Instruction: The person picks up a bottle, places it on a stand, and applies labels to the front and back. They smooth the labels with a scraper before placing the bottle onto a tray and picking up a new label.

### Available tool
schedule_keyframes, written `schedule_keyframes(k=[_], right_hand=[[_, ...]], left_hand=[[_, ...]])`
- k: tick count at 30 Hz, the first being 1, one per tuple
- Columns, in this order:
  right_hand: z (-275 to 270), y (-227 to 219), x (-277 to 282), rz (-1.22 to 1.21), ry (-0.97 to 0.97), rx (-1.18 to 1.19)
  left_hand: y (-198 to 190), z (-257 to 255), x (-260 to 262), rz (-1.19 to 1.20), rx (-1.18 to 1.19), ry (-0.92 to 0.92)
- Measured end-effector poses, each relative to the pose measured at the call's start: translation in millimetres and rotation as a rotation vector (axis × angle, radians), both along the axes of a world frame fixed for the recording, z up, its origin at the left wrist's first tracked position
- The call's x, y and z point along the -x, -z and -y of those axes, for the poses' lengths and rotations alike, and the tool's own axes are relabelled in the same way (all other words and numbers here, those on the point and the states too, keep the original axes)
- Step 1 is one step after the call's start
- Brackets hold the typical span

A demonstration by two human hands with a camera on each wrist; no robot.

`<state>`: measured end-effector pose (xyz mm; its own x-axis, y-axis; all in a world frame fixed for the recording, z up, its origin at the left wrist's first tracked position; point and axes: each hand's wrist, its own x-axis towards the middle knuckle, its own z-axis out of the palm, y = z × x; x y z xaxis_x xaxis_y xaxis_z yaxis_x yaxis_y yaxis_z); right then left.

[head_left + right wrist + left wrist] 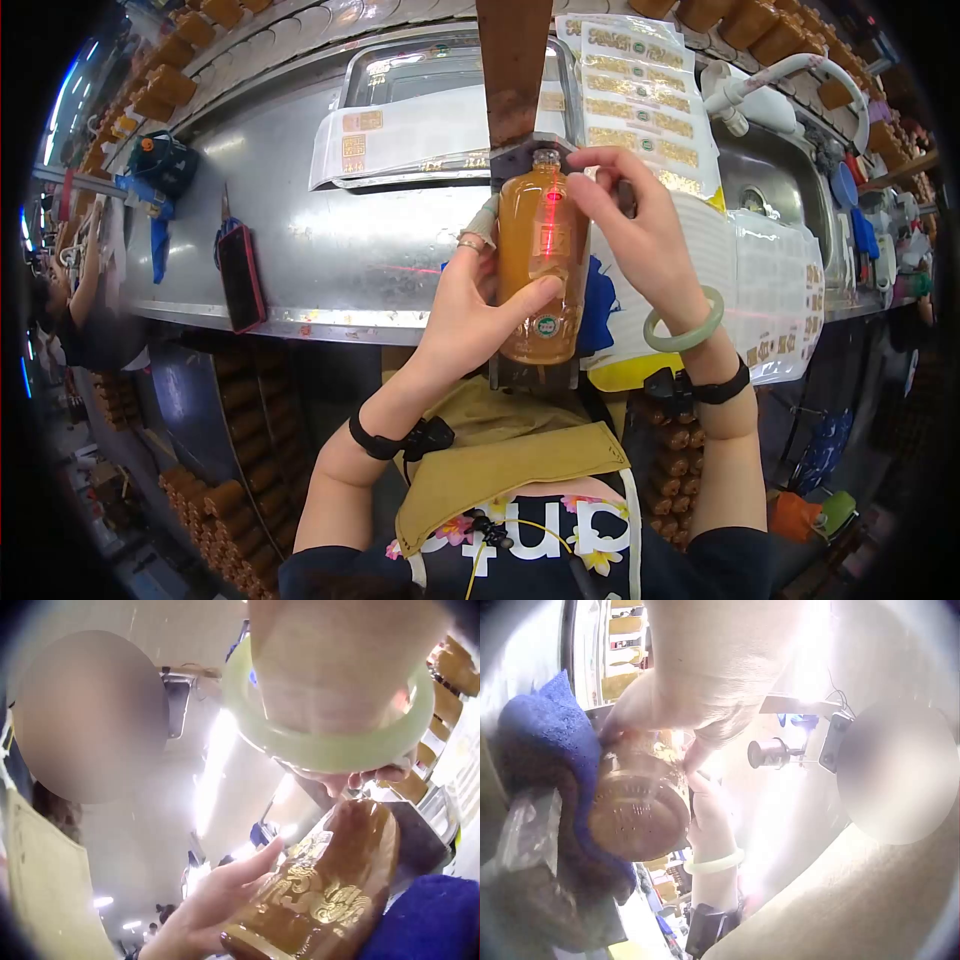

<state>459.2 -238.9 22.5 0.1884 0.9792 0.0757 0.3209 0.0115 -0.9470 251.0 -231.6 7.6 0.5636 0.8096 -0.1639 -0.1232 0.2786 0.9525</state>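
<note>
An amber-brown glass bottle (pixel 540 255) lies neck-away on a dark stand, with gold decoration showing on its side in the right wrist view. A red light line runs down its front, above a small round green label (pixel 547 325). My left hand (pixel 480 310) grips the bottle from the left, thumb laid across its front, the other fingers mostly hidden behind it. At the bottle's shoulder, close by the neck, is my right hand (pixel 645 220), thumb and forefinger extended and apart. A blue cloth (pixel 427 919) sits beside the bottle against the stand.
Sheets of gold decals (pixel 640 100) lie at the back right, with another sheet (pixel 775 290) near the sink (pixel 765 180). A metal tray (pixel 400 75) stands behind. On the left are a phone (pixel 239 277) and scissors (pixel 226 205). A brown upright post (pixel 513 70) rises beyond the bottle.
</note>
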Motion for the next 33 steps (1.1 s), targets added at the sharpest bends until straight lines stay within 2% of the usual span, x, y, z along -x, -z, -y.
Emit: schedule_keyframes(k=[1,5,7,10,14,17,19,22,26,33], right_hand=[[-0.9,2.6,0.8,-0.096,-0.022,0.086],[-0.5,10.9,9.3,-0.059,0.005,0.092],[-0.6,9.4,10.8,-0.181,-0.008,0.067],[-0.7,5.8,10.7,-0.227,-0.022,0.097],[-1.4,6.9,9.2,-0.226,-0.029,0.077],[1.9,5.5,5.6,-0.166,-0.01,0.148],[11.9,7.2,8.3,-0.369,0.062,0.176],[29.3,6.5,13.3,-0.474,0.099,0.216],[37.7,11.8,26.2,-0.387,0.119,0.193],[37.5,11.0,28.8,-0.448,0.143,0.198]], left_hand=[[0.4,-0.6,0.1,-0.036,-0.019,0.002],[3.0,-0.9,-1.7,-0.037,-0.014,-0.007],[1.6,-0.9,-1.3,-0.032,-0.01,-0.007],[2.5,-1.0,-1.1,-0.011,0.006,0.0],[3.7,-1.0,-2.1,0.023,0.033,-0.003],[2.2,-2.0,-0.6,0.046,0.01,-0.012],[-0.8,-7.7,-0.9,0.058,0.062,-0.035],[2.8,-16.3,-2.0,0.079,0.141,-0.056],[5.1,-17.0,-5.0,0.057,0.134,-0.06],[4.7,-18.0,-4.0,0.038,0.129,-0.062]])
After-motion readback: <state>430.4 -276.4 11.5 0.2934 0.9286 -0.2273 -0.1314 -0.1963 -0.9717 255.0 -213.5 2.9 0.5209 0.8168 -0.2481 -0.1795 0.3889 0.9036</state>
